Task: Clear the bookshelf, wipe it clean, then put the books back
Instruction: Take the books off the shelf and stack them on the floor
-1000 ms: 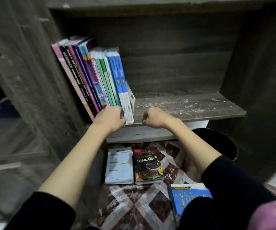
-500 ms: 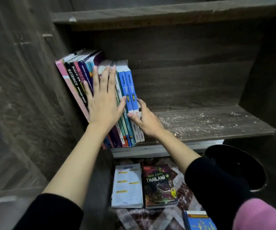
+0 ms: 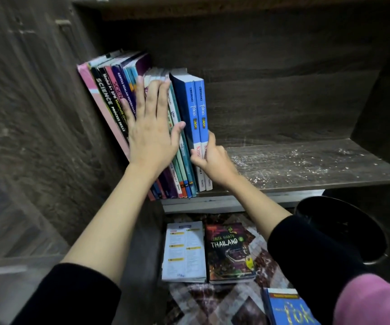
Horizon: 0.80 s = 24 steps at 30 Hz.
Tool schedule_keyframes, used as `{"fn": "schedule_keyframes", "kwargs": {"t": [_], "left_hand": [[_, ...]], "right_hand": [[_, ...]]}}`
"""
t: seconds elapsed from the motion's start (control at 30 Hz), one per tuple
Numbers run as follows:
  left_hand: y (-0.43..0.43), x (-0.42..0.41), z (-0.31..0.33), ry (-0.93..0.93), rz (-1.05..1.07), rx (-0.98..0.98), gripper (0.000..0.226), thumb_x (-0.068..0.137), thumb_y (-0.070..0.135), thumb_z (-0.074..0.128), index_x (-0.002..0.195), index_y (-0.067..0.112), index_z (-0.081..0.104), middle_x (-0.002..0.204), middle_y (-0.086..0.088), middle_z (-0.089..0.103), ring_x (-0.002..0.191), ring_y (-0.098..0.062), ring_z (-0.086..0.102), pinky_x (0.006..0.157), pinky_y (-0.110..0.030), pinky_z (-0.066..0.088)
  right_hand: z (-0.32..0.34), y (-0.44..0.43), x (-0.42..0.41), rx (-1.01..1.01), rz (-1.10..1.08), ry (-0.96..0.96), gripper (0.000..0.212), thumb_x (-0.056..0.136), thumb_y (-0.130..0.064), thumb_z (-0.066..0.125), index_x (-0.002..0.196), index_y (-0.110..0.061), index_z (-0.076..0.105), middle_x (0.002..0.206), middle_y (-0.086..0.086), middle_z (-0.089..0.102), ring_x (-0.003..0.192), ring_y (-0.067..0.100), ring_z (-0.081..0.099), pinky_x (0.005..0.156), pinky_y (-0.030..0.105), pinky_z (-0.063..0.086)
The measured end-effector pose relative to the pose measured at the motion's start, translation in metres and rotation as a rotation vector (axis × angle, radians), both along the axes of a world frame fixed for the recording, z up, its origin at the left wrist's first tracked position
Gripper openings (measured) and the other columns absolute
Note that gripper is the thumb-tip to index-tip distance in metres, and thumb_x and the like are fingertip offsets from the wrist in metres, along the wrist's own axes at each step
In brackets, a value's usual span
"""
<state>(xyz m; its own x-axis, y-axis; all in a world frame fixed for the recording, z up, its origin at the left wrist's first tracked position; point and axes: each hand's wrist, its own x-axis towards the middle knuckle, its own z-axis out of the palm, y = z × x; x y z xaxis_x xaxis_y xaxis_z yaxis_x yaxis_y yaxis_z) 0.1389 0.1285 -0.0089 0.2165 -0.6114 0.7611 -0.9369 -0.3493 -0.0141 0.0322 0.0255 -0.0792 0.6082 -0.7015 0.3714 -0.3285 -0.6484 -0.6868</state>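
Observation:
A row of several books (image 3: 109,102) leans left against the side wall of a dark wooden shelf (image 3: 306,165). My left hand (image 3: 153,127) lies flat with straight fingers on the spines in the middle of the row. My right hand (image 3: 212,158) grips the lower part of the two blue "fokus" books (image 3: 197,106) at the row's right end, thumb on the spines and fingers behind. These two stand a little proud of the others. The bare shelf board to the right is speckled with white dust.
On the patterned rug below lie a white booklet (image 3: 184,249), a dark "Thailand" book (image 3: 230,249) and a blue book (image 3: 287,308) at the bottom edge. A black round bin (image 3: 339,231) stands under the shelf at the right.
A second ago both hands were curled at the shelf's front edge. My left hand then laid itself flat on the spines. My right hand closed on the two blue books, which now stand more upright.

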Motion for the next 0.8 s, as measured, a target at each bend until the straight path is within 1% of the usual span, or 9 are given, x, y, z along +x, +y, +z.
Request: {"fn": "schedule_keyframes", "kwargs": {"t": [0.17, 0.3, 0.4, 0.47, 0.5, 0.57, 0.63, 0.7, 0.8], "left_hand": [[0.004, 0.0, 0.002, 0.025, -0.029, 0.012, 0.071, 0.096, 0.035, 0.046, 0.152, 0.014, 0.007, 0.159, -0.006, 0.006, 0.146, -0.029, -0.006, 0.114, -0.053, -0.004], [0.008, 0.0, 0.006, 0.1, -0.125, -0.007, 0.058, 0.101, 0.035, 0.032, 0.152, 0.015, 0.01, 0.16, -0.003, 0.008, 0.146, -0.024, -0.008, 0.114, -0.05, -0.007], [0.013, -0.001, 0.001, 0.212, -0.255, -0.053, 0.057, 0.101, 0.042, 0.02, 0.152, 0.018, 0.009, 0.16, -0.001, 0.004, 0.144, -0.017, -0.012, 0.114, -0.047, -0.009], [0.016, -0.006, -0.007, 0.326, -0.341, -0.11, 0.064, 0.098, 0.055, 0.014, 0.152, 0.021, 0.007, 0.16, 0.0, 0.0, 0.144, -0.014, -0.013, 0.116, -0.048, -0.007], [0.017, -0.01, -0.012, 0.388, -0.373, -0.146, 0.073, 0.093, 0.064, 0.011, 0.152, 0.02, 0.007, 0.16, 0.001, -0.002, 0.144, -0.016, -0.012, 0.116, -0.047, -0.006], [0.016, -0.023, -0.023, 0.509, -0.416, -0.214, 0.091, 0.082, 0.078, 0.007, 0.152, 0.019, 0.007, 0.16, 0.001, -0.003, 0.145, -0.018, -0.01, 0.115, -0.045, -0.006], [0.012, -0.038, -0.036, 0.616, -0.422, -0.26, 0.103, 0.074, 0.087, 0.01, 0.152, 0.019, 0.005, 0.159, 0.003, -0.006, 0.145, -0.014, -0.011, 0.115, -0.043, -0.007], [0.007, -0.053, -0.05, 0.69, -0.398, -0.285, 0.111, 0.07, 0.09, 0.019, 0.152, 0.017, 0.003, 0.159, 0.004, -0.008, 0.142, -0.008, -0.012, 0.116, -0.043, -0.006], [-0.004, -0.074, -0.067, 0.741, -0.307, -0.325, 0.12, 0.064, 0.086, 0.042, 0.152, 0.013, 0.003, 0.159, -0.003, -0.007, 0.141, -0.008, -0.012, 0.117, -0.04, -0.003]], "right_hand": [[0.001, 0.006, -0.008, 0.045, 0.006, -0.048, 0.055, 0.089, -0.028, 0.054, 0.136, -0.011, 0.031, 0.094, 0.005, 0.06, 0.087, 0.026, 0.059, 0.074, 0.04, 0.051], [-0.007, 0.023, -0.025, 0.007, 0.007, -0.079, 0.053, 0.085, -0.031, 0.055, 0.131, -0.012, 0.036, 0.089, 0.006, 0.063, 0.079, 0.026, 0.06, 0.072, 0.045, 0.053], [-0.017, 0.033, -0.039, -0.042, 0.03, -0.072, 0.061, 0.085, -0.043, 0.052, 0.137, -0.018, 0.033, 0.087, 0.004, 0.066, 0.076, 0.025, 0.062, 0.071, 0.044, 0.054], [-0.019, 0.033, -0.047, -0.042, 0.092, -0.039, 0.064, 0.087, -0.057, 0.048, 0.142, -0.03, 0.03, 0.094, 0.003, 0.071, 0.081, 0.022, 0.066, 0.079, 0.041, 0.053], [-0.018, 0.031, -0.049, 0.005, 0.122, -0.042, 0.059, 0.087, -0.064, 0.043, 0.14, -0.04, 0.031, 0.107, 0.002, 0.071, 0.093, 0.021, 0.067, 0.088, 0.04, 0.051], [-0.011, 0.03, -0.055, 0.224, 0.173, -0.147, 0.04, 0.091, -0.067, 0.032, 0.127, -0.051, 0.043, 0.132, -0.008, 0.057, 0.118, 0.015, 0.057, 0.102, 0.037, 0.041], [-0.006, 0.024, -0.058, 0.493, 0.219, -0.282, 0.043, 0.097, -0.056, 0.018, 0.114, -0.044, 0.055, 0.123, -0.011, 0.058, 0.112, 0.007, 0.058, 0.094, 0.025, 0.046], [-0.008, 0.011, -0.055, 0.578, 0.178, -0.328, 0.054, 0.1, -0.05, 0.012, 0.104, -0.035, 0.063, 0.11, -0.006, 0.065, 0.096, 0.0, 0.061, 0.084, 0.019, 0.049], [-0.015, -0.01, -0.039, 0.603, 0.116, -0.331, 0.065, 0.098, -0.055, 0.013, 0.111, -0.021, 0.067, 0.114, 0.006, 0.067, 0.101, 0.012, 0.063, 0.096, 0.033, 0.048]]}}
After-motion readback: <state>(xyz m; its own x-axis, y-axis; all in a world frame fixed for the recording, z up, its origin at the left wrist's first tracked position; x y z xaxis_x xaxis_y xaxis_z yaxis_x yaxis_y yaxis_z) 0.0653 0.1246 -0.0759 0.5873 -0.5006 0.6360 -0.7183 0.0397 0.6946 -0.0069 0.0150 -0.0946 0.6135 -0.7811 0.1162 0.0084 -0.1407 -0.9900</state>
